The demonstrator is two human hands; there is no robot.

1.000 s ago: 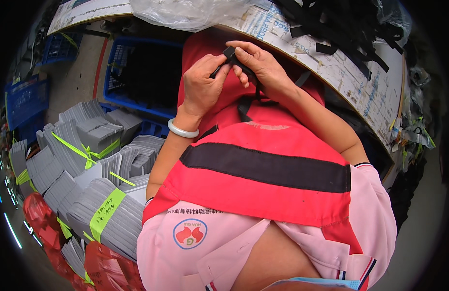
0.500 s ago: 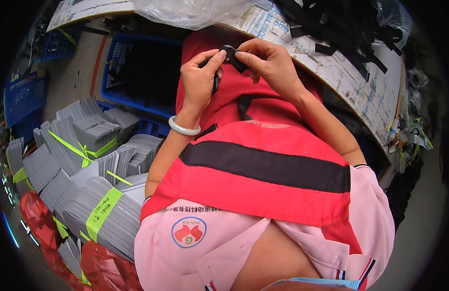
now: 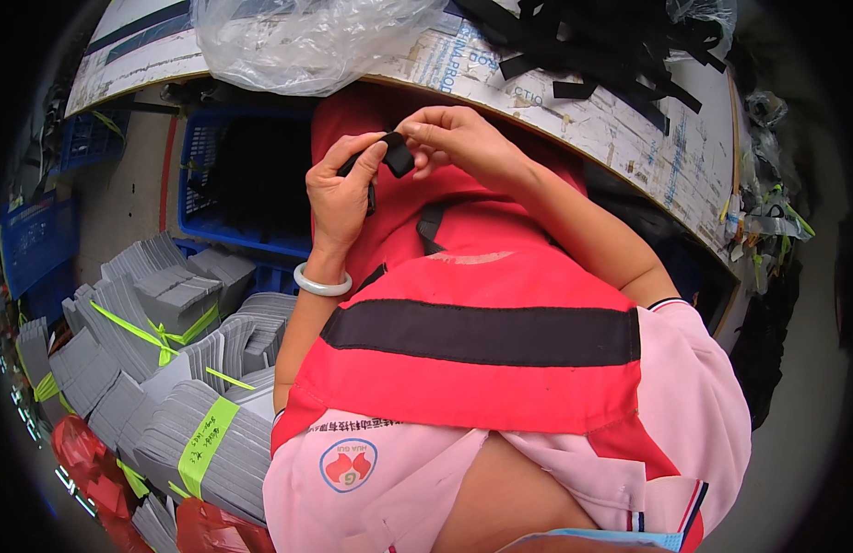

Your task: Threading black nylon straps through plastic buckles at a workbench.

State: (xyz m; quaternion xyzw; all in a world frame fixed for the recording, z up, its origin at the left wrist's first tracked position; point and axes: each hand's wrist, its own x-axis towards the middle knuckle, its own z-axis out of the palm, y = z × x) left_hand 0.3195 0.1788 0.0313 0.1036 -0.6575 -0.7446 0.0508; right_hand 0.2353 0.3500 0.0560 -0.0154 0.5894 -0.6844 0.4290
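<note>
Webbing (image 3: pixel 398 155), short and black, sits between both hands above the red apron (image 3: pixel 463 387); we find the left hand (image 3: pixel 336 198) pinched closed on it; the right hand (image 3: pixel 463 143) curls at its edge, whether gripping we cannot tell; we judge two-handed manipulation in progress; the next move calls for steady left-hand support.

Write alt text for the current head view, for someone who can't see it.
A person's left hand grips a piece of black strap over a red apron, the right hand close at its edge. Ahead, a worktable bears clear plastic and loose black strips; bundled grey sheets are stacked at left.
</note>
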